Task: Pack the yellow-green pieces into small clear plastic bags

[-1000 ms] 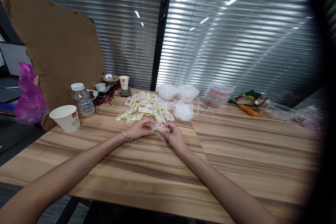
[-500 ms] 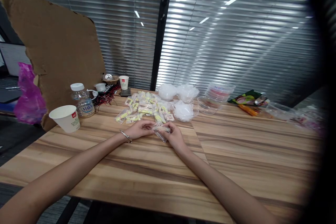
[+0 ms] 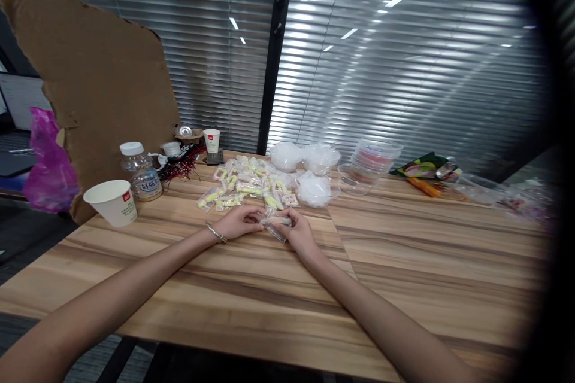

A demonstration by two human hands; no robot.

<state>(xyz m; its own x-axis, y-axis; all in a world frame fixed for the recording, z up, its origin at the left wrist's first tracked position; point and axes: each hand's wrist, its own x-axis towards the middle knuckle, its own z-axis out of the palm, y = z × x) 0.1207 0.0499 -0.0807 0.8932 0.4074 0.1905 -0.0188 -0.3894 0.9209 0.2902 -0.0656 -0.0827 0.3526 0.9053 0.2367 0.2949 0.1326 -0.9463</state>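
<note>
At the near edge, a wooden table [image 3: 215,317] shows smooth boards with wavy brown grain. Above it, just in front of the pile of packets, the person's left hand [image 3: 242,221] and right hand [image 3: 300,232] meet at a small clear packet [image 3: 278,221], narrow and crinkled, its loose end slanting down between them. The fingers of each hand are pinched on it, one at either end; whether it touches the boards cannot be told. A shiny metal bracelet [image 3: 216,233] circles the left wrist.

Just beyond lies the pile of packets [image 3: 249,184], glossy film around yellow and pinkish pieces. To its left stand a flared paper cup [image 3: 110,206], its inside hidden, and a ribbed clear bottle [image 3: 142,175] with a white cap and tan contents low down. Right of the pile sit round clear bowls [image 3: 317,190] filled with filmy white plastic, then stacked tubs [image 3: 376,158] with something reddish inside.

Farther back, a smaller paper cup [image 3: 212,140] stands near rough brown cardboard [image 3: 99,84], before slatted blinds [image 3: 359,72].
</note>
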